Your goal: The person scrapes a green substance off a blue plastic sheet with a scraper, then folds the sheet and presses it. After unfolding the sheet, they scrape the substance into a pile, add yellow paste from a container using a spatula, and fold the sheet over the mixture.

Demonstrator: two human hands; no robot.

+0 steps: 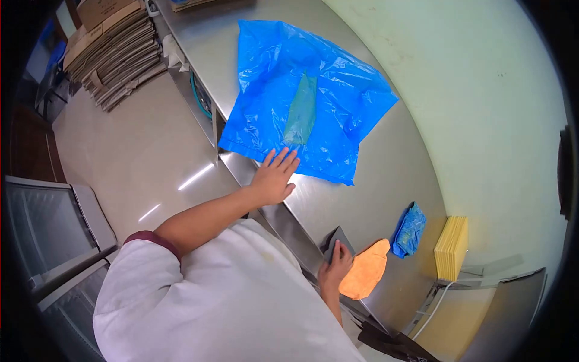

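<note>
A large blue plastic bag (259,78) lies spread on the steel table, with a green patch (301,111) at its middle. My left hand (277,176) rests with fingers stretched out on the bag's near edge, holding nothing. Lower right, my right hand (336,266) grips a dark grey flat thing (341,239) at the table's front edge; its kind I cannot make out. Just right of that hand lies an orange folded cloth-like piece (367,270). Beyond it is a crumpled blue plastic bundle (411,230).
The steel table (380,193) runs along a pale wall. A yellow stack (451,248) stands against the wall at right, near a white cable (431,311). Flattened cardboard boxes (120,57) are piled at upper left. Glass-fronted units (54,235) stand at lower left.
</note>
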